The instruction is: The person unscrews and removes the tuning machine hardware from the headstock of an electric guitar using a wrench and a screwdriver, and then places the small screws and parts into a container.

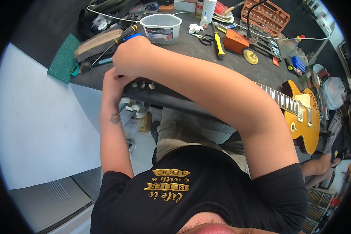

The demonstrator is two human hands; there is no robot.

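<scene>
My right arm reaches across to the far left, and my right hand (132, 54) is closed, its fingers mostly hidden behind the back of the hand. Just below it my left hand (114, 82) is closed too, its fingertips meeting the right hand's. Whatever the hands hold is hidden. They are at the headstock end of an electric guitar, beside several metal tuning pegs (143, 85). The guitar's gold body (305, 128) lies at the right, and my forearm covers much of its neck (279, 97). A blue object (133, 36) shows behind the right hand.
Behind my hands lie a wooden block (99, 43), a screwdriver (129, 32) and a green cutting mat (62, 58). A clear plastic tub (161, 33), scissors (204, 39), a yellow-handled tool (219, 46), an orange box (236, 41) and a socket set (266, 17) stand farther back. Another person's arm (318, 165) shows at right.
</scene>
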